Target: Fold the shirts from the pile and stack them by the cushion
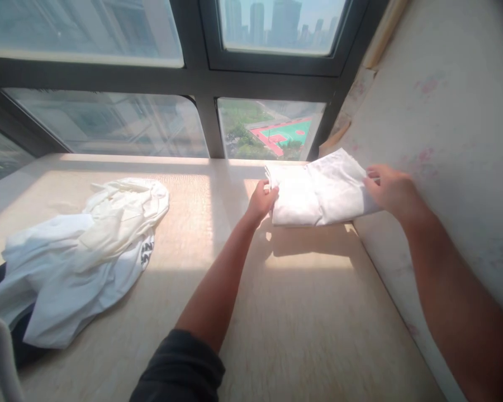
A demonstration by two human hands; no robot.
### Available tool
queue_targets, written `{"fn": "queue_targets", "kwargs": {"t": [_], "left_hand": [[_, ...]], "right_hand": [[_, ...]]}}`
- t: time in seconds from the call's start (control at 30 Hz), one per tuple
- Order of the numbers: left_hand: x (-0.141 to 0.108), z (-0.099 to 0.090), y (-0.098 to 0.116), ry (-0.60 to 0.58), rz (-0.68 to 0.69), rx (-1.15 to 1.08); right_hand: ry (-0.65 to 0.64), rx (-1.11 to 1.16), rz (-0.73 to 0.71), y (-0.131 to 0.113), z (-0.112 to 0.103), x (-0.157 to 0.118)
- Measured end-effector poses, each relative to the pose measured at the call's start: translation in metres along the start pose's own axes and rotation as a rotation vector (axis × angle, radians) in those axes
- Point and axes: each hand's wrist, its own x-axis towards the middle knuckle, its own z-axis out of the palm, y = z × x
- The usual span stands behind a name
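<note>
A folded white cloth, perhaps a garment (302,192), hangs a little above the sill, casting a shadow beneath it. My left hand (262,200) grips its left edge with the fingers closed, the thumb on the near side. At the opposite end, my right hand (389,188) pinches the right edge between thumb and fingers. The cloth stretches between both hands with a crease near its middle. What kind of garment it is cannot be made out.
A loose pile of white and cream clothes (88,251) with dark pieces underneath lies on the wide sill (251,335) at left. A pale curved tube (2,352) stands at the lower left corner. Windows with grey frames (209,123) close the back; a papered wall (436,139) rises at right.
</note>
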Motion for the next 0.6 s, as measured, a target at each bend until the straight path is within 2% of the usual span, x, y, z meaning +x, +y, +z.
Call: {"fn": "queue_targets", "kwargs": {"t": [0.03, 0.1, 0.2, 0.3, 0.37, 0.47, 0.6], "left_hand": [[0.002, 0.004, -0.01, -0.005, -0.006, 0.023], [-0.01, 0.007, -0.032, 0.005, -0.001, 0.084], [-0.053, -0.004, -0.058, 0.013, 0.04, 0.162], [-0.105, -0.025, -0.065, -0.037, 0.065, 0.224], [-0.133, -0.039, -0.063, -0.08, 0.076, 0.261], [-0.162, -0.059, -0.057, -0.114, 0.091, 0.304], [-0.18, -0.073, -0.056, -0.072, 0.097, 0.346]], "right_hand": [[0.015, -0.011, -0.014, 0.003, 0.006, -0.003], [0.044, -0.01, -0.024, 0.003, 0.022, -0.025], [0.013, 0.07, 0.033, -0.012, 0.051, -0.09], [-0.135, 0.356, 0.171, -0.041, 0.079, -0.163], [-0.212, 0.461, 0.129, -0.067, 0.095, -0.198], [-0.285, 0.508, -0.062, -0.109, 0.111, -0.221], [-0.361, 0.444, -0.289, -0.166, 0.128, -0.216]]}}
